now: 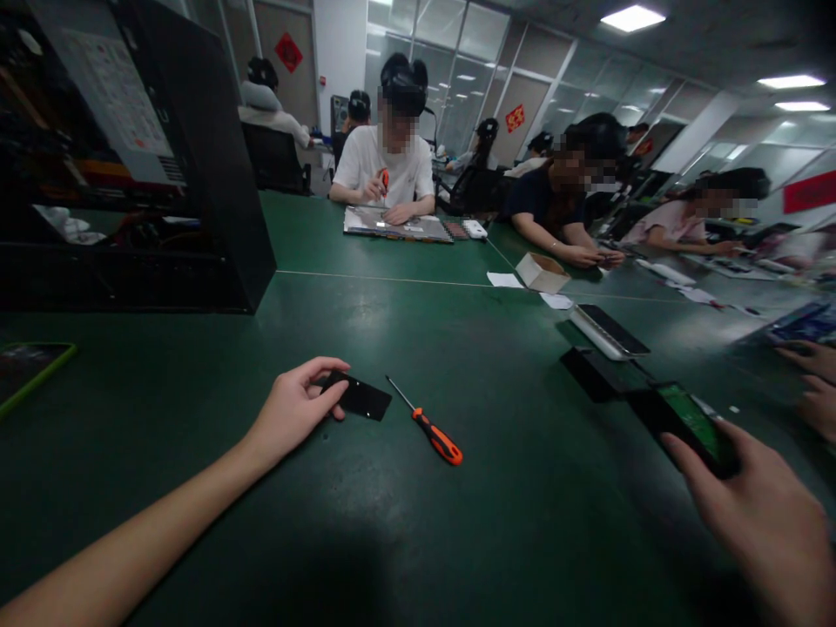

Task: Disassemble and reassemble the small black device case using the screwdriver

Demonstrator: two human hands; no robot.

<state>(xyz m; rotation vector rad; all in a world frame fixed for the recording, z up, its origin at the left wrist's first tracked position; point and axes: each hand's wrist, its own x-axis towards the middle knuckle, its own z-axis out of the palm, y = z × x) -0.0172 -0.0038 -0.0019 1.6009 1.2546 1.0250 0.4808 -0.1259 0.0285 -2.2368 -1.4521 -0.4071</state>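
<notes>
Desk (522,531) has wide room betw. hands; PC case (252,252) edge bounds it far L. Screwdriver (437,435) lies just R of blk plate (367,400), tip nr its edge. L hand (308,398): arm stretched fwd, fingers pinching plate's L end. R hand (751,496) at far R, fingers gripping phone's (696,422) near end.

Loads of room to pass between the screwdriver (424,422) and the right hand (751,496) from where I'm standing, but that computer case (228,174) blocks the back left.
</notes>
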